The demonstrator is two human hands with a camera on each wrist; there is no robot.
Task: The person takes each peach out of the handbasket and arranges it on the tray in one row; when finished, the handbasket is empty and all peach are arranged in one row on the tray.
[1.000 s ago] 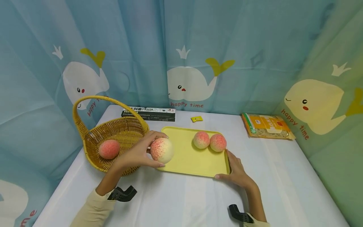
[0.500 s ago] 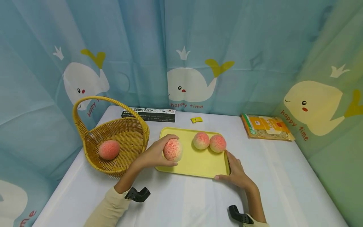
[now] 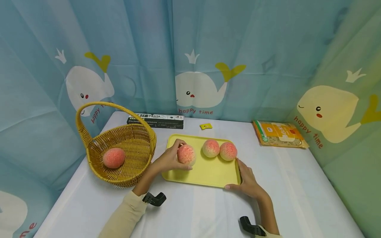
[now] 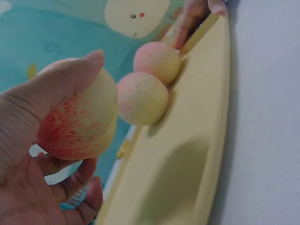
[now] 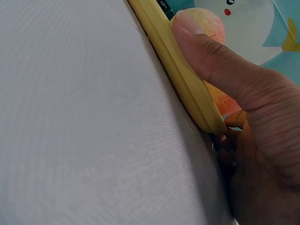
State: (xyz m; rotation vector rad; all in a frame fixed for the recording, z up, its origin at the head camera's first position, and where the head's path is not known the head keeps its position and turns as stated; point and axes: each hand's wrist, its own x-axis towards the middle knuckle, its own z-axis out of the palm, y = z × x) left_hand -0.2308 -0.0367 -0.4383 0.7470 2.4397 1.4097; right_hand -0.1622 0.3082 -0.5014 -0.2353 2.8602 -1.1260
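Observation:
In the head view my left hand (image 3: 172,161) grips a pink-speckled peach (image 3: 187,154) over the left half of a yellow tray (image 3: 208,173). The left wrist view has the thumb on one side of this peach (image 4: 89,122) and fingers curled at the other, with a shadow on the tray below. Two more peaches, one nearer (image 3: 211,148) and one at the right (image 3: 228,151), sit side by side on the tray. At the tray's right end, my right hand (image 3: 249,181) holds the front corner, thumb over the rim (image 5: 187,79) and fingers round the outside.
Left of the tray stands a wicker basket (image 3: 138,150) with a tall handle and one reddish peach (image 3: 114,158) inside. Behind are a black pasta box (image 3: 166,123) and a small yellow packet (image 3: 206,126). An orange food bag (image 3: 281,134) lies at the back right.
My left hand has carried the peach from beside the basket rightward over the tray, turning its redder side into view. My right hand has stayed at the tray's corner.

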